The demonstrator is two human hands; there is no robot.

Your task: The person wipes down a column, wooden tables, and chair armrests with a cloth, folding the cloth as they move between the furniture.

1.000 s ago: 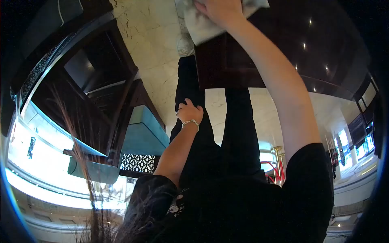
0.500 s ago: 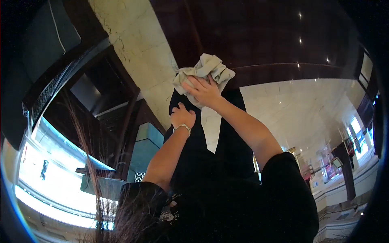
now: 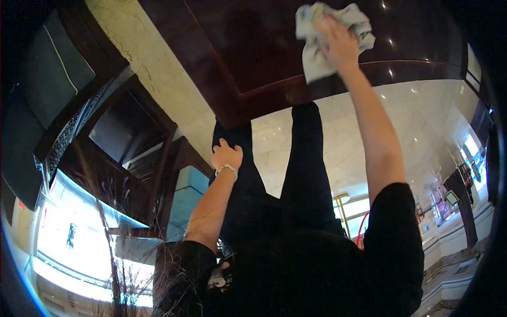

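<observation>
Over the dark panel (image 3: 264, 42), the right hand (image 3: 340, 47) grasps a cloth (image 3: 317, 66), bunched likely for grip; nearer than the panel, the left hand (image 3: 227, 157), empty, loosely curled, rests on a leg (image 3: 245, 177), perhaps bracing.

I wear a plain black shirt (image 3: 311, 280), its left sleeve (image 3: 193, 259) and right sleeve (image 3: 393, 208) both short. A pale print (image 3: 217, 280) with rounded shapes and small marks sits on the shirt's front, just beside the left sleeve; I can't read it. Beyond the shirt are my long black trousers (image 3: 306, 158). Farther out from the shirt's left sleeve, a thin, pale bracelet (image 3: 227, 168) rings my left wrist (image 3: 228, 176).
</observation>
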